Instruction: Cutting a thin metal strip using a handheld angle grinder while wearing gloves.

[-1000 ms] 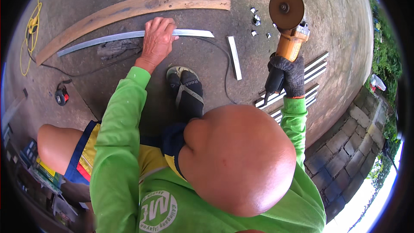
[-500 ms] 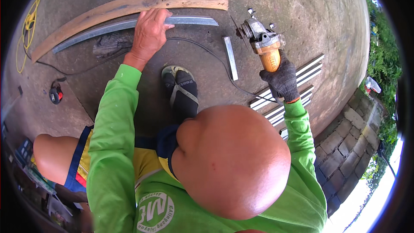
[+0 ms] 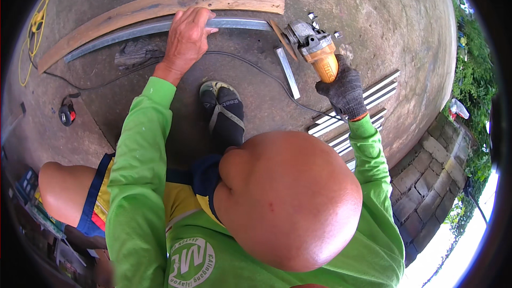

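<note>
My bare left hand (image 3: 188,40) is closed around a grey metal bar (image 3: 240,23) lying along a wooden plank (image 3: 245,0). My right hand (image 3: 343,90), in a dark knitted glove, grips the orange handle of an angle grinder (image 3: 319,53). The grinder's thin disc (image 3: 283,40) stands on edge at the bar's right end, touching it or very close; I cannot tell which. Just below the disc, a short metal piece (image 3: 288,73) rests on the concrete. The grinder's dark cord (image 3: 256,64) runs left from my right hand.
Several cut metal strips (image 3: 381,88) lie beside my right wrist. Beneath the bar is a dark wood block (image 3: 136,55). My sandalled foot (image 3: 224,108) stands between my arms. At left are a tape measure (image 3: 67,113) and a yellow cord (image 3: 36,26); a block wall (image 3: 426,181) borders the right.
My right hand has brought the grinder left and slightly up, so its disc has come to the bar's end and shows more of its brownish face. My left hand has hardly moved.
</note>
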Demonstrator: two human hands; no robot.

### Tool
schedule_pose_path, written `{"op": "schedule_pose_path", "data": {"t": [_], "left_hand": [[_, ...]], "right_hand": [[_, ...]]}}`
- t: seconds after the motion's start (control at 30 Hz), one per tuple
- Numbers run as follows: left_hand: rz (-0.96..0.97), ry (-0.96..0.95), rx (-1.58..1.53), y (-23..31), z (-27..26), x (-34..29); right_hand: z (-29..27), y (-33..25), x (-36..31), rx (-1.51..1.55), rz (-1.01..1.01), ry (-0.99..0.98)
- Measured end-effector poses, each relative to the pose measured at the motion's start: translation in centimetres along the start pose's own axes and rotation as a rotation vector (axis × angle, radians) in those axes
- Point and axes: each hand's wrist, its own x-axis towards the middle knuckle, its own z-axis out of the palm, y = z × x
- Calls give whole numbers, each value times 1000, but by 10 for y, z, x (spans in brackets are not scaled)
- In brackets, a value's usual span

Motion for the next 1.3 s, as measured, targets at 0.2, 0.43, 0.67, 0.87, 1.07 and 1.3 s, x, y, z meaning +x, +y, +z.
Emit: {"op": "schedule_pose_path", "data": {"t": [0.2,0.43,0.67,0.87,1.07,1.3], "left_hand": [[-4,-3,5,-1,-1,0],[7,23,6,-3,3,-2],[4,19,11,-3,3,1],[1,19,18,-2,5,0],[1,34,1,-2,9,-4],[-22,-113,-40,-12,1,4]], "right_hand": [[2,-6,3,-18,23,-3],[-2,-6,-1,-30,51,-29],[-5,-7,-3,37,29,-32],[-3,-16,-6,13,64,-46],[3,-17,-9,-16,96,-58],[16,15,-10,208,74,-39]]}}
